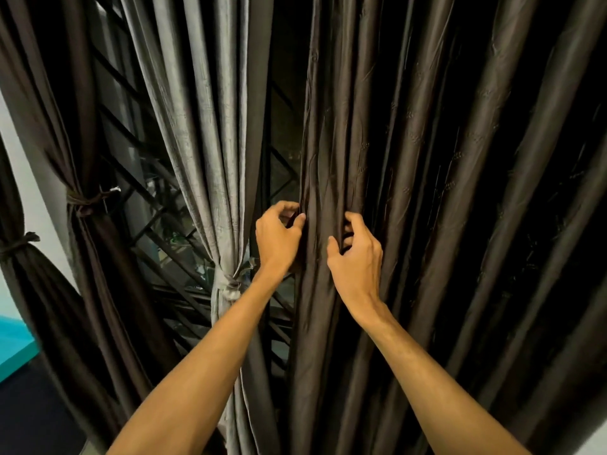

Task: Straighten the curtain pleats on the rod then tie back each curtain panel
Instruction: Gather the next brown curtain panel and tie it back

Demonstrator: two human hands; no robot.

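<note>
- Head view, brown curtain panel (443,192): glossy dark fabric with a faint stitched motif, hanging untied in long vertical pleats across the centre and right.
- Grey curtain panel (210,126): silvery, crinkled, left of the brown one, gathered narrow at its grey tie (231,285).
- Tied brown panel (82,110): far left, cinched by a dark tie (85,200).
- Window grille (138,152): dark bars behind the panels.
- Right hand (356,257): fingers curled round a pleat.
- Left hand (277,236): fingertips and thumb pinching the brown panel's left edge.
</note>
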